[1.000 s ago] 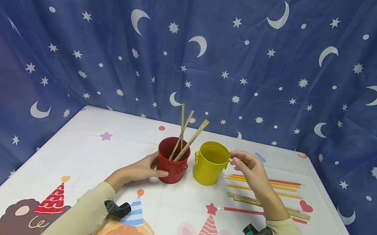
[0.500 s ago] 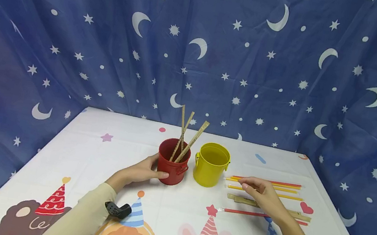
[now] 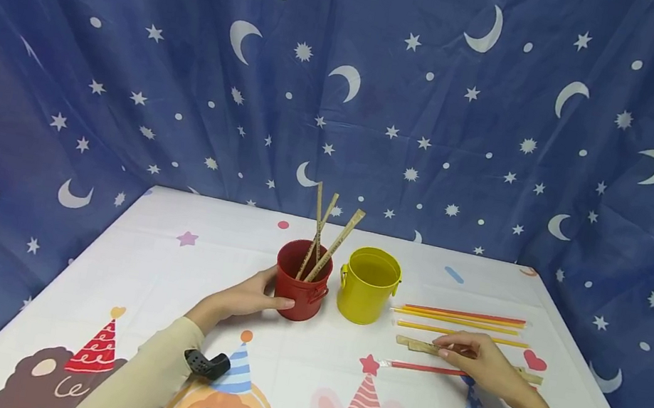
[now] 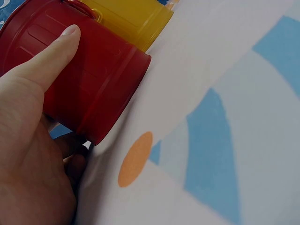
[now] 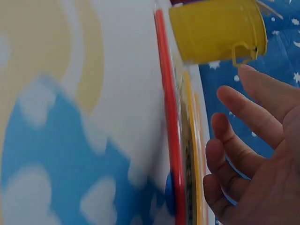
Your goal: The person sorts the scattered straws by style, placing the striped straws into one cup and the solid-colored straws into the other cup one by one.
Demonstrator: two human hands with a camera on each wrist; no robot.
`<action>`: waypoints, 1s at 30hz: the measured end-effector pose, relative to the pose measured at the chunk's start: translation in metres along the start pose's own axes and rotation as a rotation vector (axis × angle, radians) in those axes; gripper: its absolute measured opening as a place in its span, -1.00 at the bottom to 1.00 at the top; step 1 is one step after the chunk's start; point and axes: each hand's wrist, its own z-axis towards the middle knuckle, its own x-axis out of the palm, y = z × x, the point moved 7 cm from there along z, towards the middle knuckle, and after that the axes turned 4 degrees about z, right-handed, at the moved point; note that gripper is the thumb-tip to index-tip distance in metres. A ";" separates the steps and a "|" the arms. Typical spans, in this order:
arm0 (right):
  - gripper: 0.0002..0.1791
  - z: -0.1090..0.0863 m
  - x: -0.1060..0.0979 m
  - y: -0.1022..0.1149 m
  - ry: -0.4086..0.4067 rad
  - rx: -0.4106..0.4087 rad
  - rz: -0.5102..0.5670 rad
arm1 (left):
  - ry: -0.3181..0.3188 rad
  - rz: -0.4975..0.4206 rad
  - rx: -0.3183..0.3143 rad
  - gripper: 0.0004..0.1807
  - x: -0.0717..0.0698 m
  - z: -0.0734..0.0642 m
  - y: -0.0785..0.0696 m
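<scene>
My left hand (image 3: 242,295) holds a small red bucket (image 3: 301,298) from its left side. Its thumb lies across the front wall, as the left wrist view shows, and the fingers go behind. Several thin sticks in brown printed paper wrappers (image 3: 335,245) lean inside the red bucket. Beside it on the right stands a yellow bucket (image 3: 361,302) with small side handles. Over more brown paper-wrapped sticks (image 3: 412,345) on the table, my right hand (image 3: 482,366) hovers with its fingertips close above them. The right wrist view shows these fingers (image 5: 251,110) loosely bent, with nothing between them.
Yellow straws (image 3: 473,337) and a red straw (image 3: 464,313) in clear wrappers lie behind the brown sticks. Another red straw (image 3: 423,369) lies in front. The white cloth (image 3: 221,215) has cartoon animals printed on it; a blue starry curtain (image 3: 295,83) hangs behind.
My right hand has left the yellow bucket's right side and moved right and nearer, past the yellow straws, to the brown sticks. The left hand stays on the red bucket.
</scene>
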 end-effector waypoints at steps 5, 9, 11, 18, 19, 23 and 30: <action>-0.78 -0.007 -0.008 -0.011 0.015 0.004 -0.036 | 0.003 -0.002 0.011 0.04 0.001 0.000 -0.001; -0.77 -0.011 -0.014 -0.017 0.028 0.001 -0.060 | 0.001 0.000 0.011 0.04 0.001 0.000 0.000; -0.78 -0.012 -0.016 -0.019 0.022 -0.003 -0.066 | 0.000 0.003 0.010 0.04 0.000 0.000 -0.001; -0.79 -0.010 -0.016 -0.026 0.025 -0.003 -0.065 | 0.000 0.006 -0.003 0.07 0.001 0.000 0.000; -0.78 -0.009 -0.015 -0.027 0.031 0.000 -0.067 | 0.000 0.006 -0.005 0.06 0.001 0.000 0.000; -0.78 -0.006 -0.013 -0.031 0.048 0.034 -0.064 | -0.002 0.009 -0.004 0.05 0.000 0.000 0.000; -0.81 -0.003 -0.010 -0.033 0.052 0.033 -0.046 | -0.006 0.016 0.004 0.06 0.000 0.000 0.001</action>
